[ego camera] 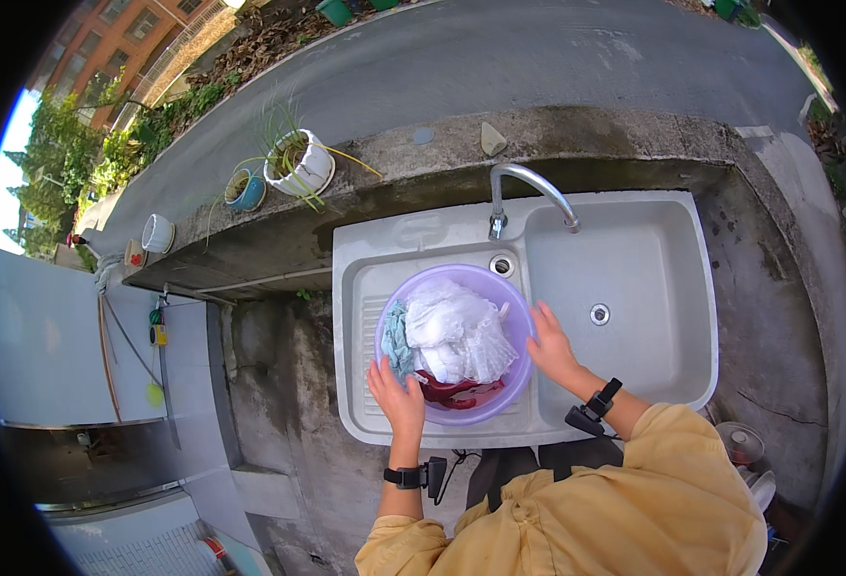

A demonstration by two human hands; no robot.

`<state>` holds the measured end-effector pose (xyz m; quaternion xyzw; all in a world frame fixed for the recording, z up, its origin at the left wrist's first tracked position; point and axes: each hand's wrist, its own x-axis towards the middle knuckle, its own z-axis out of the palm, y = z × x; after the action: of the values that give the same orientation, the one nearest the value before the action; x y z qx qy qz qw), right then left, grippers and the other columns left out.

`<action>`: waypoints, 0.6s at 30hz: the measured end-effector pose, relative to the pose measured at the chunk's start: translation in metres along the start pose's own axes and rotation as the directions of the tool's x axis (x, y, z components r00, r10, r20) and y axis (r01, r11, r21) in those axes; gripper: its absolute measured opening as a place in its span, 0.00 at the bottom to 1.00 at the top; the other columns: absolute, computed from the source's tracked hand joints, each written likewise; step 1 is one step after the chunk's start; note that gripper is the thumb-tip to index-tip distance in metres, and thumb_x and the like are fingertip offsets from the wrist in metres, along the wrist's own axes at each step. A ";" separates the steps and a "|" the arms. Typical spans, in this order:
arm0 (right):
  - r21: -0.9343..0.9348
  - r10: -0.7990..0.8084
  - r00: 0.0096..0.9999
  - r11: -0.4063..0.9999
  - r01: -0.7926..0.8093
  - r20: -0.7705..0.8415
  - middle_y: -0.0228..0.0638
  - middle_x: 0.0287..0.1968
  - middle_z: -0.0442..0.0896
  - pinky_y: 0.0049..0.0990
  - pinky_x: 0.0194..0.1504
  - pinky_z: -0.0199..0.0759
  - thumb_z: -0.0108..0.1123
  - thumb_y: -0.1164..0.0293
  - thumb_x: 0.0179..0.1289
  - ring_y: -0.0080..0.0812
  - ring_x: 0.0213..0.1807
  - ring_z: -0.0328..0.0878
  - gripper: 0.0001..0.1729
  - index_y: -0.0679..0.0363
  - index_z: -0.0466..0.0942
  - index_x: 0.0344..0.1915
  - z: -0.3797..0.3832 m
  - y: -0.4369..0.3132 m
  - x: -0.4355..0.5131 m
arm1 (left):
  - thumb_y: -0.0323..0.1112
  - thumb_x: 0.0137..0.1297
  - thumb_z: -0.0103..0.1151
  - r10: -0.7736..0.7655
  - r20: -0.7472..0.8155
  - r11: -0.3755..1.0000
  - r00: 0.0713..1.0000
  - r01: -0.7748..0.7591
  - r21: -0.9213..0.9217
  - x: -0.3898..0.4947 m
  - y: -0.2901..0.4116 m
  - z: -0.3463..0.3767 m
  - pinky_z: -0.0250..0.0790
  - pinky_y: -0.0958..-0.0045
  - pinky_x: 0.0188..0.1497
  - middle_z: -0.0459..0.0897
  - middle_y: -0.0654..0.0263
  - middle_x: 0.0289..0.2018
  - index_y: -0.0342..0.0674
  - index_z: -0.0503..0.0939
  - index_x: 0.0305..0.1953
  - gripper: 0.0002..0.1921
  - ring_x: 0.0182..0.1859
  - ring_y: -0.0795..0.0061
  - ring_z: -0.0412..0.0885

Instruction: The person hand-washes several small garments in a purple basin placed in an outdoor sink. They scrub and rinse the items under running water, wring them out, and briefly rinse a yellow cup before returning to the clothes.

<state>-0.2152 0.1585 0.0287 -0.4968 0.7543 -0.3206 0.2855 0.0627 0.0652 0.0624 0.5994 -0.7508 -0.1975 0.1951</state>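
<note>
A round purple plastic basin (456, 271) stands on the ribbed drainboard (369, 309) of a grey sink. In it are white, sheer-looking fabric (459, 331), a crumpled pale teal cloth (396, 338) and wet dark red fabric (459, 394) low at the near side. My left hand (398, 399) is at the basin's near left rim, its thumb towards the inside. My right hand (554, 344) is at the right rim with its fingers along the outer wall. The basin is held between both hands.
The deep sink bowl (632, 266) with a drain lies to the right. A curved chrome faucet (534, 176) arches behind. On the concrete ledge (423, 162) stand a stone (493, 139), a white planter (300, 164) and a blue pot (246, 191). Lidded cookware (740, 441) is at lower right.
</note>
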 end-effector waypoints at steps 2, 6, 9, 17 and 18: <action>-0.071 -0.257 0.965 0.965 0.253 -0.046 0.55 0.68 0.55 0.38 0.63 0.60 0.58 0.73 0.54 0.56 0.66 0.58 0.35 0.61 0.61 0.63 0.009 -0.014 0.009 | 0.34 0.53 0.61 0.119 0.112 0.992 0.987 -0.114 -0.050 0.007 -0.007 0.004 0.49 0.46 0.66 0.51 0.42 0.67 0.39 0.54 0.68 0.41 0.67 0.34 0.50; -0.052 -0.094 0.931 0.991 0.119 0.352 0.58 0.72 0.42 0.39 0.67 0.54 0.68 0.68 0.47 0.58 0.70 0.49 0.51 0.55 0.51 0.70 0.032 -0.042 0.027 | 0.44 0.45 0.70 0.059 0.445 0.992 0.893 -0.102 0.074 0.019 0.021 0.017 0.52 0.39 0.63 0.44 0.49 0.71 0.54 0.50 0.71 0.51 0.68 0.29 0.44; -0.218 0.101 0.838 0.976 0.022 0.537 0.59 0.72 0.37 0.42 0.67 0.53 0.73 0.65 0.42 0.60 0.71 0.48 0.61 0.51 0.43 0.72 0.048 -0.058 0.038 | 0.51 0.37 0.75 -0.108 0.689 0.973 0.716 -0.066 0.220 0.035 0.034 0.017 0.55 0.38 0.62 0.40 0.53 0.72 0.61 0.48 0.71 0.58 0.69 0.27 0.39; -0.538 0.373 0.667 0.841 0.051 0.645 0.61 0.66 0.57 0.42 0.61 0.63 0.74 0.64 0.39 0.58 0.66 0.59 0.58 0.59 0.52 0.69 0.097 -0.056 0.056 | 0.50 0.35 0.77 -0.144 0.861 0.972 0.488 -0.094 0.216 0.066 0.014 0.056 0.45 0.25 0.61 0.36 0.65 0.73 0.69 0.47 0.70 0.60 0.70 0.29 0.32; -0.526 0.341 0.681 0.847 0.076 0.648 0.59 0.63 0.62 0.40 0.60 0.64 0.73 0.64 0.40 0.56 0.64 0.62 0.52 0.61 0.57 0.65 0.102 -0.052 0.060 | 0.49 0.35 0.77 -0.132 0.860 0.974 0.493 -0.095 0.204 0.067 0.010 0.062 0.45 0.25 0.61 0.37 0.65 0.73 0.69 0.48 0.70 0.59 0.70 0.29 0.32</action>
<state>-0.1298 0.0670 -0.0026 -0.5804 0.6726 0.1357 0.4386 0.0078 0.0055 0.0188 0.4439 -0.7571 -0.3885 -0.2808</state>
